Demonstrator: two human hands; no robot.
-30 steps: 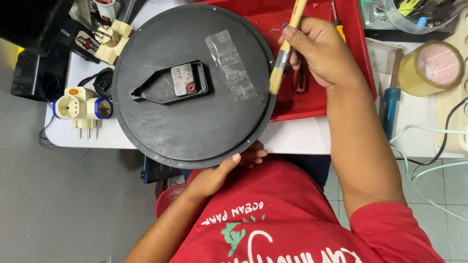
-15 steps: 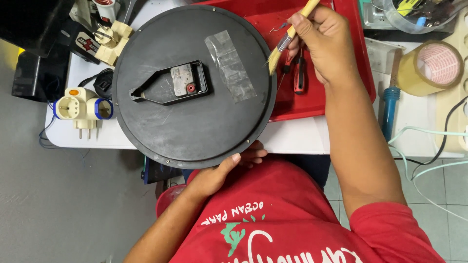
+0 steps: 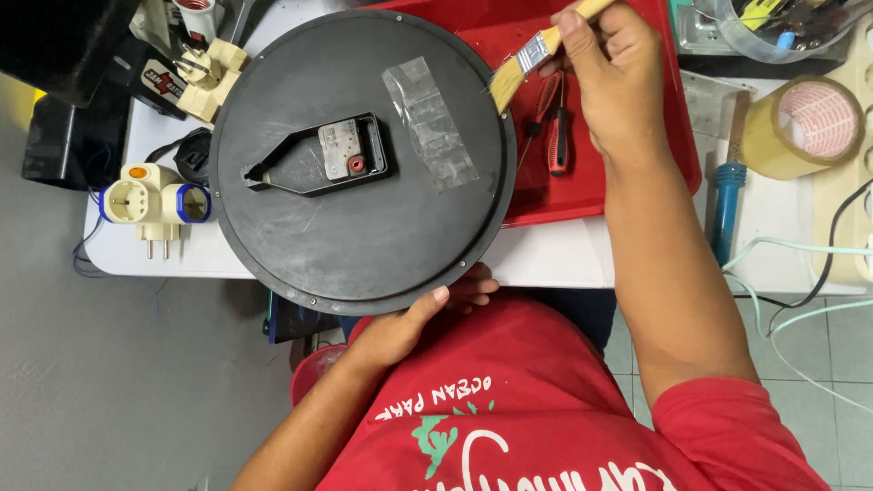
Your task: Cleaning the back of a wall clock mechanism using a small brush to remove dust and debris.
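Dusting of the round black clock back appeared unfinished. It lay on the white table, steadied at its near rim by the left hand. A paintbrush was gripped in the closed right hand, bristles at the clock's far edge.

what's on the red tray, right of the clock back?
Two red-handled screwdrivers lie on the red tray; the right hand holds a paintbrush above. The clock back hides the tray's left edge.

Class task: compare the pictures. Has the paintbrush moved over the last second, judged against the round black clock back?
Yes. The paintbrush in the right hand has swung off the clock back; its bristles now lie past the rim, over the red tray.
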